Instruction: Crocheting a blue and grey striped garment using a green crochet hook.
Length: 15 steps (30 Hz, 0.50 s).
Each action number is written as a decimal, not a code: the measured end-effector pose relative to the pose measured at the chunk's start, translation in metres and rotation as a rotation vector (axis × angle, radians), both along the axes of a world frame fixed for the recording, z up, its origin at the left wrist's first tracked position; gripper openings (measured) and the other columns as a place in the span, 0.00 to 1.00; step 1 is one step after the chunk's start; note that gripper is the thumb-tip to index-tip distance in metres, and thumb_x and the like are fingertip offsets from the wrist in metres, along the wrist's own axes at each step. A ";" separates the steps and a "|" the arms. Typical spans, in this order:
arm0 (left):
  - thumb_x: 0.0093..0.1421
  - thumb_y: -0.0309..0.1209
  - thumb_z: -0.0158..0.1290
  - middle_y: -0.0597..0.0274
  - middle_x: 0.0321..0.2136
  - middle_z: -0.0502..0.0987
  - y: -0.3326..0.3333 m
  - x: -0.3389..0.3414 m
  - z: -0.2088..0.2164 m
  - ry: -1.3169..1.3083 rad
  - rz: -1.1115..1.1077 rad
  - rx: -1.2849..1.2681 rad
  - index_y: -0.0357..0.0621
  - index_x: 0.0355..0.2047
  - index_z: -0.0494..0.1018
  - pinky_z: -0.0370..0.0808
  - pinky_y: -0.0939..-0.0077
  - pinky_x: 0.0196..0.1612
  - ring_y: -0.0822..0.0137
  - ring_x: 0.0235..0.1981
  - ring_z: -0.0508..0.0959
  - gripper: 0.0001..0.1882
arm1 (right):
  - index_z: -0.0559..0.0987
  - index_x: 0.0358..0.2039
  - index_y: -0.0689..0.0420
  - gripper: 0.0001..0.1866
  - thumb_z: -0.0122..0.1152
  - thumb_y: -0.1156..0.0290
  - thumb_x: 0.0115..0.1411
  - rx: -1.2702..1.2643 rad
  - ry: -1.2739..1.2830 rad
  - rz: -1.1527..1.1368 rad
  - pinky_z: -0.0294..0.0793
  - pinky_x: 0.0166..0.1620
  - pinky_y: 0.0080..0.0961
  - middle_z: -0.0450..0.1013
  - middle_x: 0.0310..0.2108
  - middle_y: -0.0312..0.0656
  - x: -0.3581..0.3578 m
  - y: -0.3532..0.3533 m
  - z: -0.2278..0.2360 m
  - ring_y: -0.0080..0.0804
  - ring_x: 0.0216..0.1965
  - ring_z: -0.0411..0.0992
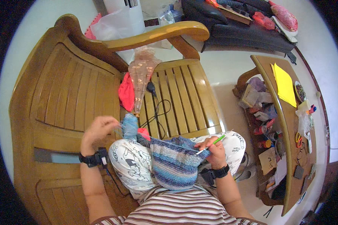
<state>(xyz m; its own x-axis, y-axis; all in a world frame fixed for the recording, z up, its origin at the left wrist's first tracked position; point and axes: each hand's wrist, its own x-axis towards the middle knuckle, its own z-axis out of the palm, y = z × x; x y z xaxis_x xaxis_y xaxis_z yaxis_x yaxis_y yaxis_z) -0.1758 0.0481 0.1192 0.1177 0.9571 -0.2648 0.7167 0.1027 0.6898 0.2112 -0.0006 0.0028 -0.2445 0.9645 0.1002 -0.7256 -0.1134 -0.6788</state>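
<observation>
A striped blue, grey and white knitted piece lies across my lap. My right hand is closed at its right edge, around a crochet hook with a green handle and a pale shaft pointing down-left over the fabric. My left hand is raised off to the left, fingertips pinched on blue yarn, which stretches across to the hook. Beside my left knee stands a light blue ball of yarn, close to the pinching fingers. Whether the yarn wraps any finger is too small to tell.
I sit on a slatted wooden bench. On it lie a black cable, a red cloth and a sheer brown patterned fabric. At right, a wooden table bears yellow sheets and orange scissors.
</observation>
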 end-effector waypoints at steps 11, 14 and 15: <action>0.53 0.26 0.49 0.56 0.45 0.68 0.063 0.002 -0.073 0.637 0.053 0.738 0.39 0.50 0.65 0.65 0.72 0.48 0.63 0.47 0.68 0.22 | 0.71 0.31 0.58 0.05 0.51 0.71 0.58 -0.251 -0.166 -0.012 0.70 0.42 0.30 0.74 0.30 0.46 -0.022 0.014 0.021 0.32 0.33 0.73; 0.57 0.30 0.48 0.57 0.47 0.67 0.035 0.073 -0.073 -0.559 0.086 0.152 0.42 0.57 0.57 0.66 0.74 0.47 0.63 0.47 0.68 0.27 | 0.72 0.36 0.60 0.07 0.50 0.71 0.59 -0.233 -0.200 -0.022 0.71 0.41 0.24 0.74 0.33 0.45 -0.028 0.018 0.018 0.29 0.35 0.73; 0.59 0.36 0.47 0.56 0.49 0.65 0.023 0.100 -0.063 -0.751 -0.024 -0.003 0.44 0.59 0.52 0.67 0.76 0.46 0.64 0.48 0.68 0.29 | 0.72 0.36 0.60 0.07 0.50 0.72 0.59 -0.221 -0.205 -0.018 0.71 0.41 0.24 0.74 0.33 0.44 -0.028 0.019 0.016 0.29 0.35 0.73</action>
